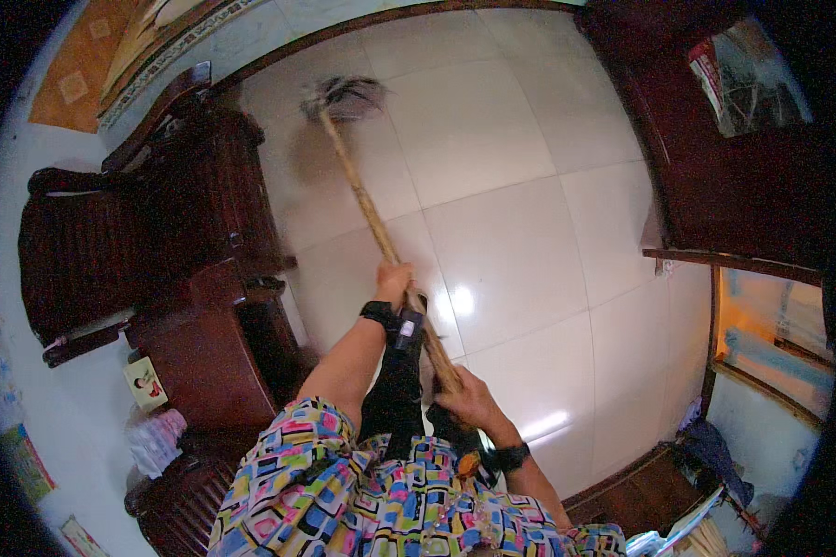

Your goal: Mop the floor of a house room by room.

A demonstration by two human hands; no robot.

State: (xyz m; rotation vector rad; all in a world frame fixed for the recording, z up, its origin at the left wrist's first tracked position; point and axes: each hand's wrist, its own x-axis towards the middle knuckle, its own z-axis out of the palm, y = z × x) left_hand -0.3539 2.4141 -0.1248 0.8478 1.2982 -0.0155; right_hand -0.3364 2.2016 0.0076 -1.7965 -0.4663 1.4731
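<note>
Both hands grip the long wooden handle point(366, 198) of a mop, which slants away from my body to the far left. My left hand point(394, 278) wraps the middle of the handle, and a black band circles that wrist. Nearer my body, my right hand point(468, 397) is closed around the handle's upper end, with another black band on its wrist. At the far end the dark, stringy mop head point(348, 97) rests on the pale floor tiles point(494, 230); it looks blurred.
Dark slatted wooden seats point(83, 244) and a reddish-brown wooden cabinet or table point(188, 341) line the left side. Dark furniture point(731, 181) with a glass panel stands at the right. A low brown wooden surface point(641, 494) is at lower right, beside dark cloth point(717, 452).
</note>
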